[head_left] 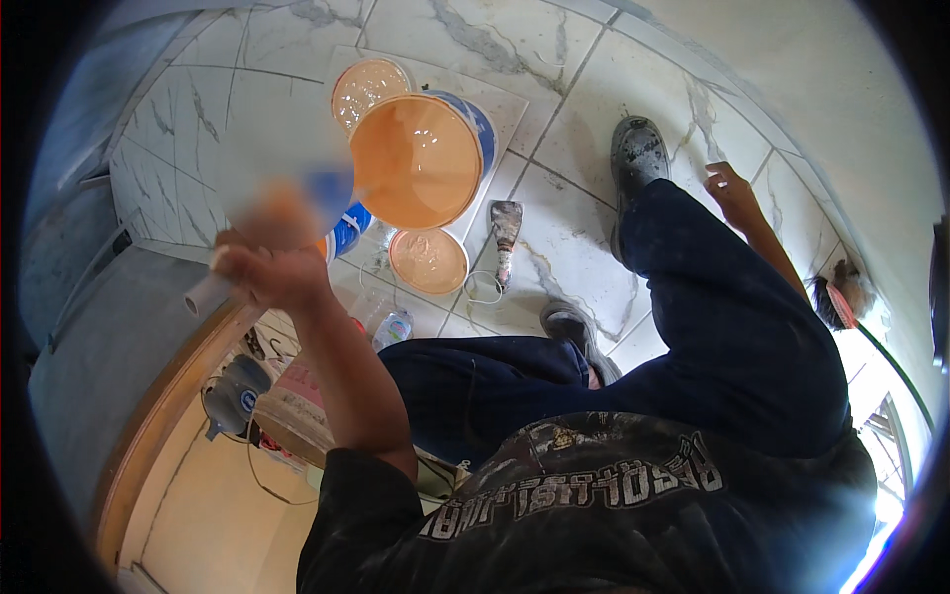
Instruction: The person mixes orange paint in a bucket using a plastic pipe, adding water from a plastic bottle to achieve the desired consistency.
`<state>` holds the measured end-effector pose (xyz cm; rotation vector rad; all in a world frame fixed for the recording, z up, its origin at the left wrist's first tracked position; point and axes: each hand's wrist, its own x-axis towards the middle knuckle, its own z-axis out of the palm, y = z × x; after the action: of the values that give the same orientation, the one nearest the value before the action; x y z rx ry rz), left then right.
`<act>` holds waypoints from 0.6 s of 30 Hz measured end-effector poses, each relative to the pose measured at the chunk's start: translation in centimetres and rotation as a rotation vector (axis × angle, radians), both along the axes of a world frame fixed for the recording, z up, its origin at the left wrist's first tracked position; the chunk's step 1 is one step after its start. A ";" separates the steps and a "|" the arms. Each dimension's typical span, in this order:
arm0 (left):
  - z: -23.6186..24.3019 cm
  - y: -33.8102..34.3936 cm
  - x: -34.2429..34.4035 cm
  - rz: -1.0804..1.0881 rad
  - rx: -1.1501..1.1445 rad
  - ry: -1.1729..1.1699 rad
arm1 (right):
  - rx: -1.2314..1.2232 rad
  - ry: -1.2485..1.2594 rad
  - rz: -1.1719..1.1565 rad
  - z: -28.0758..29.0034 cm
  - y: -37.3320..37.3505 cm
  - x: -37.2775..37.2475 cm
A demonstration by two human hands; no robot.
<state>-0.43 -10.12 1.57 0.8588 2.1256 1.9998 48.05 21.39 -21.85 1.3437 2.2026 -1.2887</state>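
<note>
My left hand (277,272) is raised at the left, its fingers wrapped round something with a pale tube-shaped end (206,295); the rest of that thing is blurred. Just beyond it on the floor stands a large bucket (483,134) of peach-coloured paint, tilted in this view. Paint coats two round lids, one behind the bucket (370,87) and one in front (428,261). A smaller blue container (348,230) shows partly behind my left hand. My right hand (732,193) hangs beyond my right knee, fingers loosely bent and apart, with nothing visible in it.
A stained scraper (506,233) lies on the marbled tiles (564,238) near the bucket. A clear plastic bottle (393,329) is beside my left leg. At the left runs a wooden edge (178,396). A red-backed brush (839,303) and a dark hose (896,366) lie at the right.
</note>
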 end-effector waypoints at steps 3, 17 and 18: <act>-0.6 1.1 2.1 -0.102 0.045 -0.099 | 0.001 -0.030 -0.022 0.5 0.2 -0.1; -0.5 -0.8 0.3 0.002 0.040 -0.179 | -0.005 -0.002 0.008 0.2 0.1 -0.4; -0.7 0.5 1.9 -0.064 0.066 -0.125 | -0.005 0.008 0.004 0.0 0.2 -0.3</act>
<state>1.48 -9.67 0.85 0.7791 1.9513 2.0448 47.76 21.57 -21.82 1.3342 2.2046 -1.2995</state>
